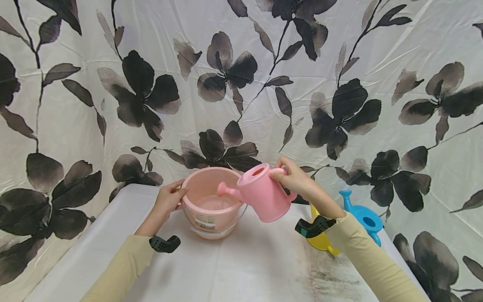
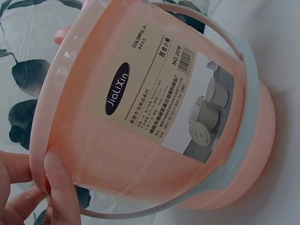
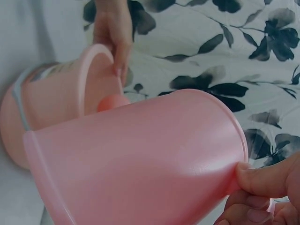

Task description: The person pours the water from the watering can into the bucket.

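A pale pink bucket (image 1: 212, 222) with a grey bail handle and a printed label (image 2: 145, 89) stands on the white table. My left hand (image 1: 166, 201) grips its rim on the left side, thumb outside in the left wrist view. My right hand (image 1: 292, 176) holds a pink watering can (image 1: 264, 195) by its handle, to the right of the bucket. The can is tilted left, and its spout (image 1: 228, 191) reaches over the bucket's opening. A little clear liquid seems to lie at the bucket's bottom. In the right wrist view the can's body (image 3: 150, 159) hides most of the spout.
Beyond my right forearm, a blue watering can (image 1: 365, 219) and a yellow one (image 1: 320, 242) stand at the table's right side. Dark smudges (image 1: 332, 272) mark the white table cover (image 1: 226, 272) there. A floral cloth (image 1: 226, 113) hangs behind the table.
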Available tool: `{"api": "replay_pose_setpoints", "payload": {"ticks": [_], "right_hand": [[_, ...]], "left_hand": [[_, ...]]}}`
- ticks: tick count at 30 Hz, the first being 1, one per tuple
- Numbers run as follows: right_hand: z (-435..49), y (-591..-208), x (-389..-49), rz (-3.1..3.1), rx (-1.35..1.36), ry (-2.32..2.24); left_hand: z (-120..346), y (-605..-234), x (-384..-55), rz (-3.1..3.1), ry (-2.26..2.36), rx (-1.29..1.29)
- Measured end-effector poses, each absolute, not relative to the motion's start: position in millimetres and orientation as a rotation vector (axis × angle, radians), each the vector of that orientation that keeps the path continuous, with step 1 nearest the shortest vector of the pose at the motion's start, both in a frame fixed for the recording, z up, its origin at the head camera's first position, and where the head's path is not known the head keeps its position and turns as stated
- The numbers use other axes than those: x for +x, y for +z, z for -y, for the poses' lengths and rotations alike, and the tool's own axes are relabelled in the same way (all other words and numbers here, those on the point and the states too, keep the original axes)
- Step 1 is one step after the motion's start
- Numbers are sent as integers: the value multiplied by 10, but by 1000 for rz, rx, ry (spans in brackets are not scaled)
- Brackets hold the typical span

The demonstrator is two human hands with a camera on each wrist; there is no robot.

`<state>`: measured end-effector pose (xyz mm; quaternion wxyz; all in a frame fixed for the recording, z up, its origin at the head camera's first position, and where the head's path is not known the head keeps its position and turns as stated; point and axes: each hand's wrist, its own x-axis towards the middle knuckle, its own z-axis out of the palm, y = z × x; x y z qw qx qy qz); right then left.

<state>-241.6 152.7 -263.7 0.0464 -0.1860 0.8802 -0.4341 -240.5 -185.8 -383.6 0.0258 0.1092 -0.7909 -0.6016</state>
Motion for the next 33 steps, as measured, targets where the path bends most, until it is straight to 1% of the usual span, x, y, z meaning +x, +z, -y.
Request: {"api": "replay_pose_setpoints", "payload": {"ticks": [33], "right_hand": [[-1524,-2631,-2426,-2679,-588,-1304]], "left_hand": [[1847,-3820,-2411,2452,-1863,350]]}}
